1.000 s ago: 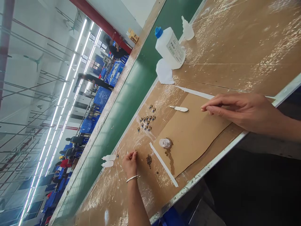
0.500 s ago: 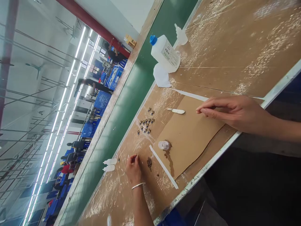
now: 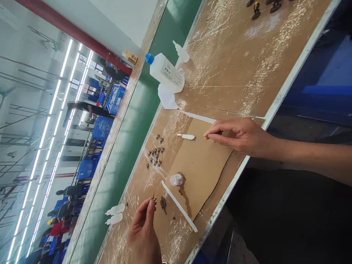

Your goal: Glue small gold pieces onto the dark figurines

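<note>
My left hand (image 3: 145, 229) is raised over the bench with thumb and forefinger pinched on a small gold-and-dark figure-like piece (image 3: 154, 198). Close to it lies a heap of small dark pieces (image 3: 163, 204). My right hand (image 3: 233, 135) hovers above the brown cardboard sheet (image 3: 202, 165), its thumb and fingertips pressed together; whether something tiny is between them cannot be made out. Left of those fingertips rests a white-handled tool (image 3: 187, 136). A small clear cup (image 3: 176, 179) is on the cardboard beside a wet stain. Several small blue-and-gold pieces (image 3: 155, 152) stand grouped farther back.
A white bottle with blue cap (image 3: 167, 73) and a small dropper bottle (image 3: 181, 52) stand along the green back wall (image 3: 140, 121). Two squeeze bottles (image 3: 114, 209) are near the left hand. Several dark-based figures (image 3: 256, 10) stand at the top. White strips (image 3: 180, 207) edge the cardboard.
My left hand has lifted from the bench toward me, and the small piece in its pinch now shows. My right hand stays pinched over the cardboard. The whole view has shifted.
</note>
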The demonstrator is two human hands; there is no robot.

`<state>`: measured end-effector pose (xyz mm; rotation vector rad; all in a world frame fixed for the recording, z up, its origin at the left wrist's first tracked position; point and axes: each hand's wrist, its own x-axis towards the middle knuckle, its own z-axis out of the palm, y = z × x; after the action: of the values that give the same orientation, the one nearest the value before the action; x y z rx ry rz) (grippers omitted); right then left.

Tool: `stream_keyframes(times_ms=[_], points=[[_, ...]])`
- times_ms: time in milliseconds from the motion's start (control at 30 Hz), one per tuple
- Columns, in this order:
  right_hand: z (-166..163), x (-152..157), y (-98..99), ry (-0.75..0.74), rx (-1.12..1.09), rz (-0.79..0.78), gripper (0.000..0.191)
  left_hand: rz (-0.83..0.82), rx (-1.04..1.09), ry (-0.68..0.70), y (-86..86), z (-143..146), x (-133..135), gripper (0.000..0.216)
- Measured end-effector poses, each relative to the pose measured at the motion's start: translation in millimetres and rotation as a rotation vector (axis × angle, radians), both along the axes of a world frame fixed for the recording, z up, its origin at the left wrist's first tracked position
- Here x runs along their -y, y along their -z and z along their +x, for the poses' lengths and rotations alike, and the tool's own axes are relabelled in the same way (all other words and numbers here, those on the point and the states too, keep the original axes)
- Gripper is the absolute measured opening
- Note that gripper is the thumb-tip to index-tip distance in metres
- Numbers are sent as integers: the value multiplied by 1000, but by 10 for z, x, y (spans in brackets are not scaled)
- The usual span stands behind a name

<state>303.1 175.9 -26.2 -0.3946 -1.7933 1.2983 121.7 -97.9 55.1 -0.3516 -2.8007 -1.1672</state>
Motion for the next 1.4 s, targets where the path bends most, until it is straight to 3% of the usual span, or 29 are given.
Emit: stream_keyframes(times_ms=[200,433,700,1400], points=[[48,-11,-52,-9,12,-9,16,-113,-24,138,-45,160,-318,36],[43,-27,-5,-18,-9,-15,19,-258,-94,275,-30,158,-542,32],[35,-29,8,-11,-12,-16,18,-374,-126,356,-33,97,-595,31],[48,-35,-18,-36,-28,-62,18,-443,-162,425,-44,89,-657,27]])
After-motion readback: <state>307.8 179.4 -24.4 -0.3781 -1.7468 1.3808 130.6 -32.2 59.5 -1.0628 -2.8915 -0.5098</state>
